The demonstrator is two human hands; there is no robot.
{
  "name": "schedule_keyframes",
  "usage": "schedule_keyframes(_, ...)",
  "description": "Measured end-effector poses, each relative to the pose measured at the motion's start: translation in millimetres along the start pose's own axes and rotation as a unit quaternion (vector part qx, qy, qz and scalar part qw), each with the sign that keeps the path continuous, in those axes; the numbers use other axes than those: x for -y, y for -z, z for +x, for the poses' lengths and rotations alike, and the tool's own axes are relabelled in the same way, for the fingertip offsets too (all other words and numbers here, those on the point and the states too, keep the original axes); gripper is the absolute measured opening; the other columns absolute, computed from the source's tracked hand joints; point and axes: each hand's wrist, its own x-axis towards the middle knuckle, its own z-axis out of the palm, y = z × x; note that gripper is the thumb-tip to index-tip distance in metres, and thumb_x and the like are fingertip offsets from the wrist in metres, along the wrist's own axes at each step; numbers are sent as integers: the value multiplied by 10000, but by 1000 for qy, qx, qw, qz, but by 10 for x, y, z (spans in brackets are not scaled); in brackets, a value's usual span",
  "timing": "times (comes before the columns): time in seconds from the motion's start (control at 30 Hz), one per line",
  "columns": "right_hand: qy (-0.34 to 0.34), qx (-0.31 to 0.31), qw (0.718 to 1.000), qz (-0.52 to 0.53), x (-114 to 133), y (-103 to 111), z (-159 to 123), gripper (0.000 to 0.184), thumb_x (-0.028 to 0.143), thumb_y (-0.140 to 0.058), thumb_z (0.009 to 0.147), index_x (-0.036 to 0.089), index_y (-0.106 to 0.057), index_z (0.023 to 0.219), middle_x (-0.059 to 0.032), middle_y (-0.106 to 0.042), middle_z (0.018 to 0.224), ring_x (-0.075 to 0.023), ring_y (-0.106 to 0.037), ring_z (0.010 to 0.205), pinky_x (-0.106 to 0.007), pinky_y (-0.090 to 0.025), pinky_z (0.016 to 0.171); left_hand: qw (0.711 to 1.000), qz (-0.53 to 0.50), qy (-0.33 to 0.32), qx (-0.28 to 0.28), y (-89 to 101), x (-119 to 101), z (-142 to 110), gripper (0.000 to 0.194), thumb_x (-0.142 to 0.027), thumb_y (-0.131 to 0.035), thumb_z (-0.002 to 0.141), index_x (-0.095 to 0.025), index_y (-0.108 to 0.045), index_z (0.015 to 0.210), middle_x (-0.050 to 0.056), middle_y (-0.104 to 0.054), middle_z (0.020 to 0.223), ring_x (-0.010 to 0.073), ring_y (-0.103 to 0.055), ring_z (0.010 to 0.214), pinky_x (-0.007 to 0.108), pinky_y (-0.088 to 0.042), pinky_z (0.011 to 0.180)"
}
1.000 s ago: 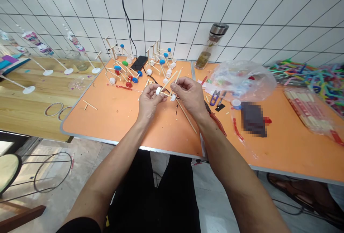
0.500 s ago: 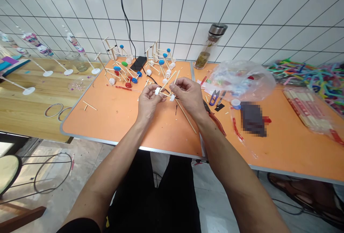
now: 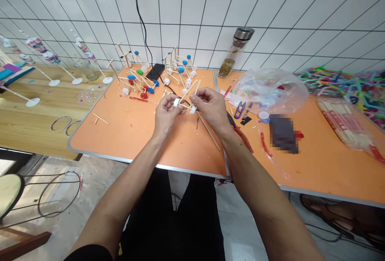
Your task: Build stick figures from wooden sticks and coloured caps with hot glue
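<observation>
Both hands hold one small frame of wooden sticks with white bottle caps fixed to it. My left hand is closed on its left side, beside one white cap. On the other side, my right hand pinches an upright stick just above a second white cap. A longer loose stick lies on the orange table below my right hand. Behind the hands stand several finished-looking stick models with blue and white caps, and others with blue, green and red caps.
Red-handled pliers lie beside my right wrist, near purple thread snips. A glass tea bottle stands by the wall, next to a clear plastic bag. Packed sticks are at the right. A black phone lies at the back.
</observation>
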Motion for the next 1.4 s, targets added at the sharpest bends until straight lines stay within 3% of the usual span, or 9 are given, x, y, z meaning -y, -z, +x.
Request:
schedule_keyframes(0.3, 3, 4, 1000, -6, -13, 3, -2, 719, 916, -1000, 748, 259, -716, 812, 27, -604, 739, -152, -496, 683, -327, -469, 663, 1000, 3, 3, 3, 7, 0, 6, 632, -474, -1149, 691, -251, -753, 1130, 70, -918, 1157, 234, -903, 968, 356, -755, 849)
schedule_keyframes(0.87, -1, 1, 1000, 4, -31, -8, 13, 751, 925, -1019, 697, 246, -723, 821, 14, -658, 775, -151, -519, 699, -329, -476, 670, 1000, -12, -15, -7, 27, 65, 42, 559, -364, -1121, 685, -240, -764, 1097, 28, -901, 1063, 161, -861, 831, 267, -704, 751)
schedule_keyframes(1.13, 1, -3, 1000, -1, -51, -10, 16, 609, 771, -1024, 771, 237, -738, 829, 16, -656, 767, -150, -528, 706, -325, -450, 666, 1000, -5, -15, -3, 57, 98, 54, 604, -417, -1139, 697, -240, -751, 1124, 45, -907, 1093, 176, -869, 866, 310, -733, 808)
schedule_keyframes(1.4, 7, 0, 1000, -8, -84, 0, 12, 475, 650, -997, 823, 245, -752, 842, 6, -667, 783, -164, -547, 731, -325, -451, 667, 1000, -12, -13, -18, 34, 74, 37, 577, -366, -1122, 676, -235, -760, 1105, 34, -894, 1057, 163, -851, 834, 302, -722, 794)
